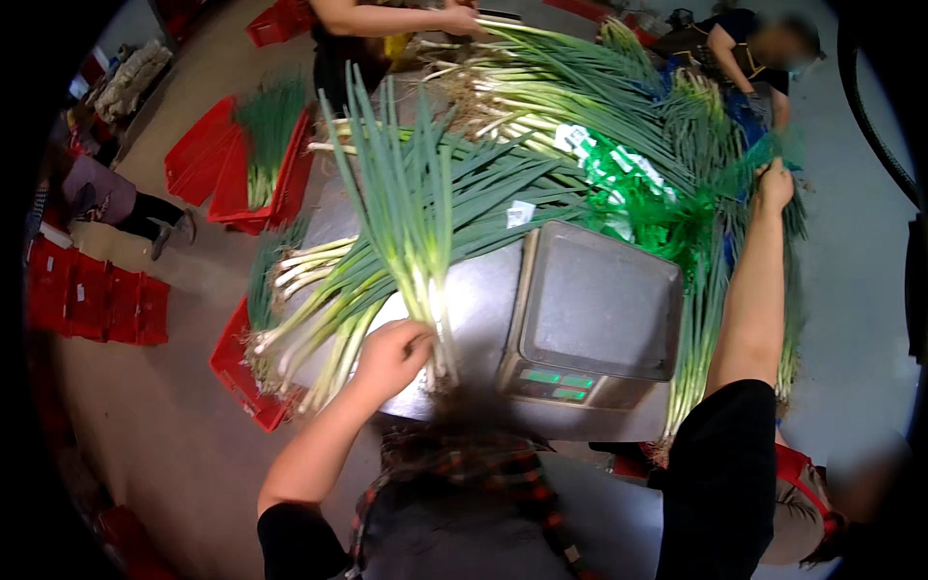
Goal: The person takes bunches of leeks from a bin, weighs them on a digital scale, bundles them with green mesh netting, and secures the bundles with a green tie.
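Note:
My left hand [394, 356] is closed round the white lower stems of a bunch of green onions [411, 217], whose leaves point away from me. Beneath and left of it, more green onions [333, 275] lie across the metal table. On the far right, my outstretched right hand [775, 186] has its fingers closed on a piece of green plastic film [768, 155], above long onion leaves. Between my arms stands a weighing scale [604, 300] with a lit green display, its grey pan bare. Behind the scale lies a heap of green packaging with white labels [619, 179].
A large pile of green onions [580, 87] covers the table's far side. Another person's hand [462, 17] touches it there; a co-worker [744, 58] bends over at the far right. Red crates [280, 184] stand left of the table, one holding onions. Stacked red crates [97, 295] stand farther left.

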Demonstrator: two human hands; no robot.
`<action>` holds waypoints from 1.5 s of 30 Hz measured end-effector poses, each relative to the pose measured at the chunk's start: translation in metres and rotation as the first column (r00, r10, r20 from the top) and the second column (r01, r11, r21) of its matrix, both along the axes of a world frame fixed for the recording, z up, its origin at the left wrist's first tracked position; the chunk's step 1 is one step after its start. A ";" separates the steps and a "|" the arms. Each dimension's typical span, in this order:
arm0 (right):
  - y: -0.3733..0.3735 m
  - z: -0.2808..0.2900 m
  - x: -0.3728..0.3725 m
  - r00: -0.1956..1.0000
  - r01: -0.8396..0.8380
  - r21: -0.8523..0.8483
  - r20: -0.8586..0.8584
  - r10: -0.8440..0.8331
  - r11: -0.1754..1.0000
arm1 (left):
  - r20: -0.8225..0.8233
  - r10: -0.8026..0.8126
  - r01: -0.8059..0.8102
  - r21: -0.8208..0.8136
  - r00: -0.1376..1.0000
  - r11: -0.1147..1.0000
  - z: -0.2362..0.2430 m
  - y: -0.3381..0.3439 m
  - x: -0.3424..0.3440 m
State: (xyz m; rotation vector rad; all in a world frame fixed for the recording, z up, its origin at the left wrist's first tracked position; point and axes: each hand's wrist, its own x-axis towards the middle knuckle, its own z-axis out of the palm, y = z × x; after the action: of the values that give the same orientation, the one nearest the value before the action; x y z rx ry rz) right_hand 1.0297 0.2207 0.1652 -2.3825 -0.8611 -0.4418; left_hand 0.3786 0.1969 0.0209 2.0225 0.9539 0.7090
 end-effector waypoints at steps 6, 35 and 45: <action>-0.014 0.073 -0.362 0.287 -0.823 -0.324 0.474 0.833 0.467 | 0.313 0.121 0.040 -0.463 0.942 0.885 0.043 -0.010 0.019; -0.191 -0.106 -0.705 -0.756 -0.654 0.756 -0.654 -0.028 -0.030 | 0.088 0.731 -0.568 -0.569 0.676 0.594 0.072 -0.263 -0.254; -0.228 -0.108 -0.739 -0.517 -0.819 0.560 -0.815 -0.262 -0.126 | -0.192 0.390 -0.431 -0.498 0.901 0.753 0.044 -0.294 -0.278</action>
State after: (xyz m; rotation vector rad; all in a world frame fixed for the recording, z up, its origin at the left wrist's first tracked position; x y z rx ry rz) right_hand 0.2907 -0.0072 0.0570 -0.7369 -1.6384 2.6332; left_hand 0.1006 -0.0974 0.0649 1.3635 1.4868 0.5124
